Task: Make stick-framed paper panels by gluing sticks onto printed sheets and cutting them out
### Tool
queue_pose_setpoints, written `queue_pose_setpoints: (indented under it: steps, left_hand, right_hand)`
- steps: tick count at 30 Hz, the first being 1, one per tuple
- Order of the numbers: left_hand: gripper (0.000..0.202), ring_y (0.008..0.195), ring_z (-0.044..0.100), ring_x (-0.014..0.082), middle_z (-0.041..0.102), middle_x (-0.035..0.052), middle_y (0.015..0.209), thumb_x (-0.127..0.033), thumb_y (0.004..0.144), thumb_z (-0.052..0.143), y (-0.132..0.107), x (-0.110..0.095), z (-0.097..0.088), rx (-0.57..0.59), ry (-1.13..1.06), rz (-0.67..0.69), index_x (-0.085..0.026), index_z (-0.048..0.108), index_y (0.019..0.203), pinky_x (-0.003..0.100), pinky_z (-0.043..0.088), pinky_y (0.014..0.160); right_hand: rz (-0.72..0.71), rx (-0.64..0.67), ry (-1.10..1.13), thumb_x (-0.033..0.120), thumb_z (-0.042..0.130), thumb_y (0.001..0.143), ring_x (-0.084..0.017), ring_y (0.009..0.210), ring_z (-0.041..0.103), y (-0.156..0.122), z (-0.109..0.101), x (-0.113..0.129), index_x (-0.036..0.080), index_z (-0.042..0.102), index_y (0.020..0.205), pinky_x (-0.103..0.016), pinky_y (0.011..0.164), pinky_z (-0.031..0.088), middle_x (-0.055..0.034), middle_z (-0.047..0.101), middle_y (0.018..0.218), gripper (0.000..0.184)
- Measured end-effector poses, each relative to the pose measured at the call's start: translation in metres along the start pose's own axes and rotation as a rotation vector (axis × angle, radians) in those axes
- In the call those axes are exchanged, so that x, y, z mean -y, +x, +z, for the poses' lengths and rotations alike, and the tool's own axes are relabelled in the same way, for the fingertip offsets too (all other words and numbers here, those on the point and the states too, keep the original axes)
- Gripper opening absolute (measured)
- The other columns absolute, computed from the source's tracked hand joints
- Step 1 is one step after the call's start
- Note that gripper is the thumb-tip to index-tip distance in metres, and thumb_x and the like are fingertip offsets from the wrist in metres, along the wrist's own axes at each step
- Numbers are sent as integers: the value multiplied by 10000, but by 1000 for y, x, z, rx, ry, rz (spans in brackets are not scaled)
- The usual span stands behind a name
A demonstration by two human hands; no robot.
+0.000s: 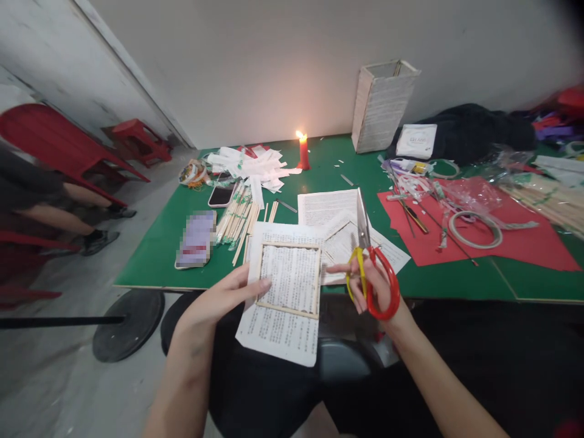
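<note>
My left hand [223,299] grips the left edge of a printed paper sheet [280,328] with a square frame of wooden sticks [289,279] on it, held over my lap at the table's front edge. My right hand [371,286] has its fingers through the handles of red and yellow scissors [370,258], blades pointing up and away, just right of the frame. Its forefinger stretches toward the frame's right side.
On the green table [155,255] lie bundled wooden sticks [237,218], a phone [221,195], paper scraps [255,165], a lit red candle [303,151], printed pages [328,210], a red sheet [511,237] with tape rolls and tools, and a paper-covered box [381,104]. Another person's legs [64,213] and red chairs are at left.
</note>
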State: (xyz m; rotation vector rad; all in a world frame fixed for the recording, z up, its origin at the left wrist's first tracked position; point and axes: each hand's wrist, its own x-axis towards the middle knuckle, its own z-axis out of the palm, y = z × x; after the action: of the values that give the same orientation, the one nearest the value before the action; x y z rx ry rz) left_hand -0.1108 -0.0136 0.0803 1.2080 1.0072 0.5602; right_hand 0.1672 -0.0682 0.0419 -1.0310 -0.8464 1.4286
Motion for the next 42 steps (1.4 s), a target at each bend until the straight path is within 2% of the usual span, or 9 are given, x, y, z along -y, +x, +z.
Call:
queue_pose_setpoints:
  steps: [3, 7, 14, 18, 23, 29, 34, 38, 42]
  left_hand:
    - [380, 975, 704, 258, 762, 68, 1032, -268, 813, 771, 9, -23, 8, 141, 80, 17, -227, 731, 1189, 269, 562, 783]
    - [454, 1058, 686, 284, 762, 66, 1036, -190, 736, 825, 24, -35, 16, 266, 64, -27, -209, 730, 1179, 290, 549, 854]
    - [669, 1349, 490, 383, 659, 148, 1318, -696, 840, 574, 42, 0, 40, 93, -542, 39, -162, 679, 1228, 464, 469, 1040]
    - [483, 1447, 380, 305, 555, 50, 1466, -503, 956, 450, 35, 28, 87, 6, -774, 119, -290, 582, 1368, 499, 344, 1148]
    - [626, 1488, 310, 257, 484, 21, 1530, -268, 840, 628, 33, 37, 132, -68, -735, 186, -348, 495, 1446, 438, 253, 1221]
    - [650, 1373, 497, 255, 629, 56, 1381, -148, 763, 753, 44, 26, 163, -326, -752, 217, -282, 566, 1371, 375, 412, 1141]
    - [608, 1239, 619, 254, 718, 41, 1231, -86, 720, 782, 51, 15, 153, -494, -823, 174, -273, 628, 1278, 362, 507, 1050]
    - [641, 1198, 649, 249, 724, 32, 1219, -56, 728, 745, 51, -1, 124, -485, -843, 196, -278, 607, 1313, 320, 548, 991]
    - [603, 1234, 626, 235, 704, -2, 1262, -71, 775, 707, 46, -19, 104, -468, -823, 300, -316, 601, 1315, 266, 560, 965]
  right_hand:
    - [-61, -107, -35, 558, 746, 764, -80, 280, 399, 12, 0, 11, 229, 489, 716, -196, 310, 373, 106, 431, 371, 420]
    - [-121, -249, 38, 374, 901, 569, -50, 310, 451, 18, 5, 21, 236, 425, 753, -175, 313, 410, 126, 535, 539, 528]
    - [-232, -452, 234, 340, 923, 528, -27, 366, 457, 19, 11, 15, 213, 444, 728, -152, 362, 428, 112, 552, 580, 534]
    - [-287, -514, 309, 335, 904, 584, -31, 402, 446, 20, 17, 5, 216, 450, 744, -153, 402, 426, 125, 500, 560, 495]
    - [-360, -565, 209, 320, 866, 639, -49, 390, 449, 19, 19, -7, 237, 466, 837, -187, 395, 420, 96, 582, 627, 454]
    - [-381, -555, 30, 358, 795, 727, -107, 457, 529, 15, 17, -12, 256, 486, 906, -257, 462, 488, 60, 593, 657, 371]
    - [-294, -465, -30, 467, 756, 759, -101, 392, 458, 4, 2, -6, 265, 464, 849, -259, 398, 412, 43, 598, 659, 366]
    - [-246, -20, -99, 772, 670, 690, -101, 473, 459, -25, -19, -13, 236, 553, 966, -278, 446, 400, -48, 662, 895, 614]
    - [-97, 122, -95, 941, 565, 563, -106, 484, 434, -51, -35, -37, 221, 603, 1055, -283, 449, 375, -27, 583, 821, 873]
